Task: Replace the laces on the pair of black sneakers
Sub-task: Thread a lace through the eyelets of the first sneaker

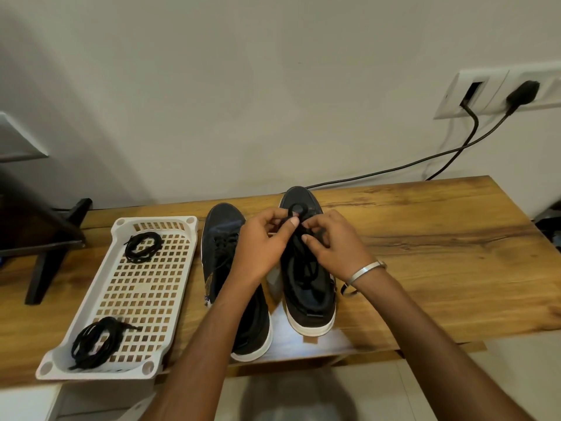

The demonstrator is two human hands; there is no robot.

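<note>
On the bench point(425, 238), the right sneaker point(306, 268) has its black lace point(293, 212) pinched by the fingers of the left hand point(261, 244) and right hand point(331, 241); the left sneaker point(224, 238) is beside it.

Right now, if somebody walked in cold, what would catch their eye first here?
Probably the two hands, left hand and right hand, both pinching the black lace over the right sneaker mid-table. Next, the left sneaker beside it, and left of that the white basket holding two coiled lace bundles.
</note>
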